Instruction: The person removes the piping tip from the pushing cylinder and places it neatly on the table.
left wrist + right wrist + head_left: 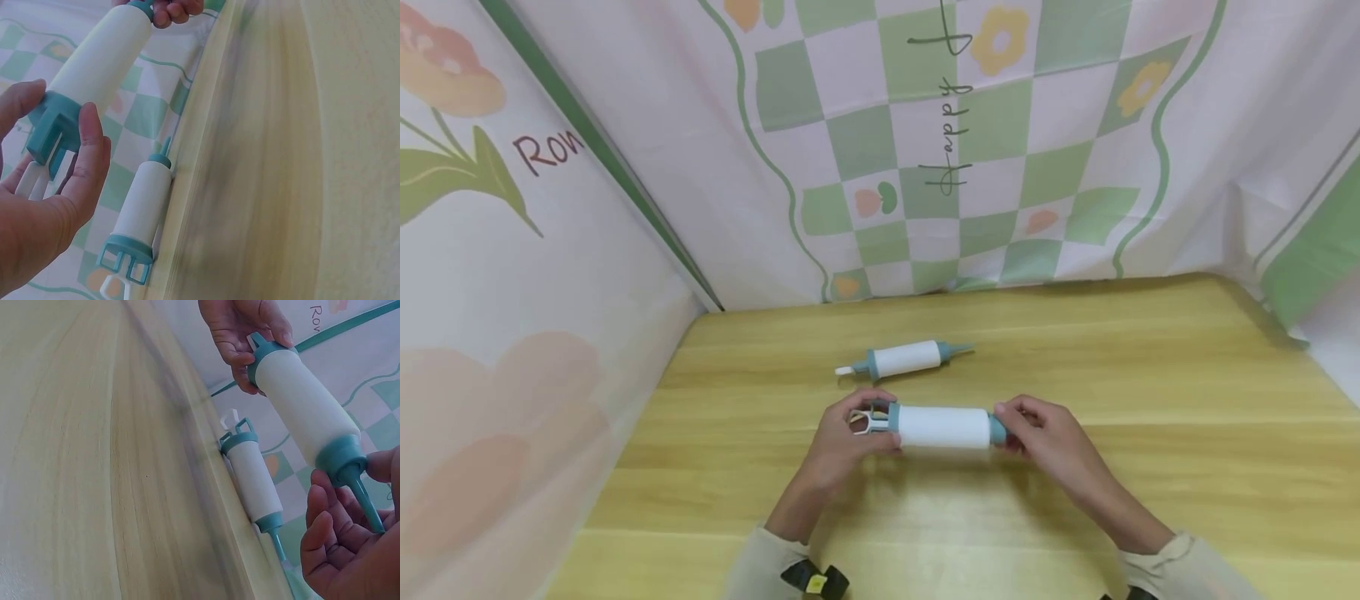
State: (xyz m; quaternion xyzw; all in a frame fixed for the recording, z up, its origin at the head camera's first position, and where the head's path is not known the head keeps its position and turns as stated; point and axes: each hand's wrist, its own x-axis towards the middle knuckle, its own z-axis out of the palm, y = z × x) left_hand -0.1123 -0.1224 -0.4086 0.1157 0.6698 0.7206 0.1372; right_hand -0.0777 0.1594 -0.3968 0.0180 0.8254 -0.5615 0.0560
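Both hands hold a white and teal icing syringe (943, 427) level above the table. The left hand (842, 437) grips its teal handle collar (59, 122), thumb and fingers on opposite sides, with the white plunger ring (867, 422) inside the palm. At the other end, the right hand (1048, 437) pinches the teal nozzle cap (340, 459) between thumb and fingers. The thin tapered nozzle (365, 503) points into the right palm. A second, similar icing syringe (907, 359) lies on the table just beyond the hands, nozzle to the right and plunger ring to the left.
The wood-grain table (1150, 358) extends to both sides of the hands. A checked green and white curtain (925, 133) hangs along its far edge, and another printed curtain (535, 292) hangs at the left.
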